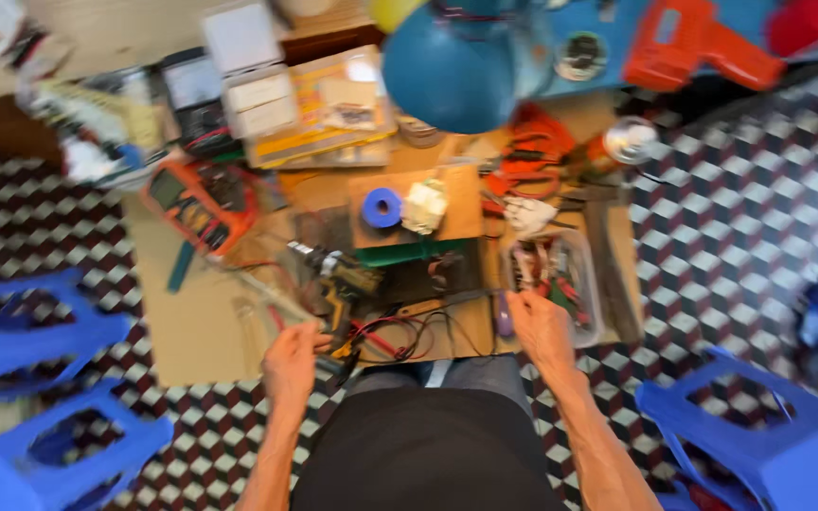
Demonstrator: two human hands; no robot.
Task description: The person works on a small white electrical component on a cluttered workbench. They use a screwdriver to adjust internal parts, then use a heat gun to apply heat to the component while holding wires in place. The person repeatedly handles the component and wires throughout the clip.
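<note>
The view is blurred by motion. My left hand (pixel 291 361) hovers at the near edge of a low cardboard-covered work board (pixel 182 326), fingers curled beside red and black wires (pixel 395 339) and a yellow-black cordless drill (pixel 345 286). My right hand (pixel 537 326) is raised at the near left corner of a clear plastic tub (pixel 602 301) that holds small tools, with its fingertips close together. A purple-handled tool (pixel 505 317) lies just left of it. Whether either hand grips anything is too blurred to tell.
An orange multimeter (pixel 199 201) lies at the left, and a wooden block (pixel 461 213) bears a blue tape roll (pixel 382 207). A blue lamp shade (pixel 447 76) hangs over the far side, near an orange power tool (pixel 698 43). Blue plastic stools (pixel 40 336) (pixel 778 440) flank me.
</note>
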